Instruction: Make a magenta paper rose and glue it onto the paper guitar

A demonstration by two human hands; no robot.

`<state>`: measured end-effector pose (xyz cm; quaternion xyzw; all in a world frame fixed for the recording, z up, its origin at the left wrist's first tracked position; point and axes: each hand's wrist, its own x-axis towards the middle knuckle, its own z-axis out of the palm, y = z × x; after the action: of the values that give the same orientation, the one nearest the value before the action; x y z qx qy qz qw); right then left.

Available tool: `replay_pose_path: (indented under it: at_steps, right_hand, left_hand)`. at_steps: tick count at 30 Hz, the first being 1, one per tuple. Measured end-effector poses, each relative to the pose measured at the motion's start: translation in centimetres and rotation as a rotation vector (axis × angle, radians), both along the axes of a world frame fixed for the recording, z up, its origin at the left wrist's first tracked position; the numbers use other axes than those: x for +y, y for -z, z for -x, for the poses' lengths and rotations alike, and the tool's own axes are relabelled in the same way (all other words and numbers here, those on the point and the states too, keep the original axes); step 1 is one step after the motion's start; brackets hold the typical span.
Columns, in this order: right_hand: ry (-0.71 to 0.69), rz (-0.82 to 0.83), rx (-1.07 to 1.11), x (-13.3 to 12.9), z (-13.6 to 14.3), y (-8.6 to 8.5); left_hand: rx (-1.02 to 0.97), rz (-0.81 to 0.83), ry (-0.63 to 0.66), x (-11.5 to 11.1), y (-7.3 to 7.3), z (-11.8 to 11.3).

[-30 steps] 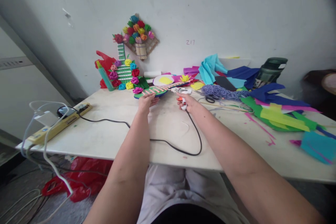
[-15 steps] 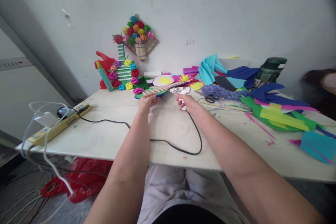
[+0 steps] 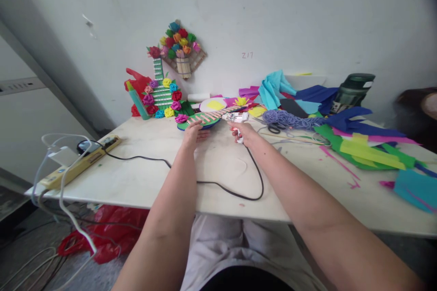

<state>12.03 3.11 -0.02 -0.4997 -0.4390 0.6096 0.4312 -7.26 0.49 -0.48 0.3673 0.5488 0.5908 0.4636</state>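
Note:
A flat guitar-shaped craft [image 3: 209, 119], green with pale strips across it and a dark blue edge, lies toward the back of the table. My left hand [image 3: 195, 133] holds its near edge, thumb on top and fingers at the rim. Wrapped in my right hand [image 3: 243, 133] is a white hot glue gun [image 3: 240, 117], its nozzle pointing left, close to the craft's right side. The black cord [image 3: 261, 182] runs down from the gun's handle. A pink paper flower [image 3: 181, 118] sits at the craft's left end; a yellow paper flower [image 3: 241, 101] is near its narrow end.
Purple yarn [image 3: 290, 119], black-handled scissors [image 3: 274, 128] and crepe paper scraps [image 3: 372, 152] spread along the right. A flower-covered guitar craft [image 3: 161, 86] leans at the back left beside a green bottle [image 3: 138, 102]. A power strip [image 3: 80, 163] with cables lies at the left edge.
The craft has tilted slightly, so more of its green face shows near my left hand. My right hand and the glue gun stay nearly in place.

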Motion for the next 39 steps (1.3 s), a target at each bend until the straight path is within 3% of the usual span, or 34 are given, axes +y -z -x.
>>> replay_pose_path:
  at_steps: [9,19,26,39]
  right_hand:
    - [0.013,-0.018,0.000,0.0,0.0,0.1]
    - [-0.016,-0.056,0.020,-0.1,-0.3,0.0]
    - [-0.144,-0.217,0.041,0.6,-1.4,0.0]
    - [-0.198,-0.336,-0.152,1.4,-5.2,0.1]
  left_hand:
    - [0.042,0.033,-0.159,-0.1,0.4,0.7]
    - [0.001,-0.137,-0.076,0.2,0.9,1.3]
    - [0.040,-0.252,0.041,-0.2,0.5,0.4]
    - [0.030,-0.204,0.148,0.0,0.9,-1.3]
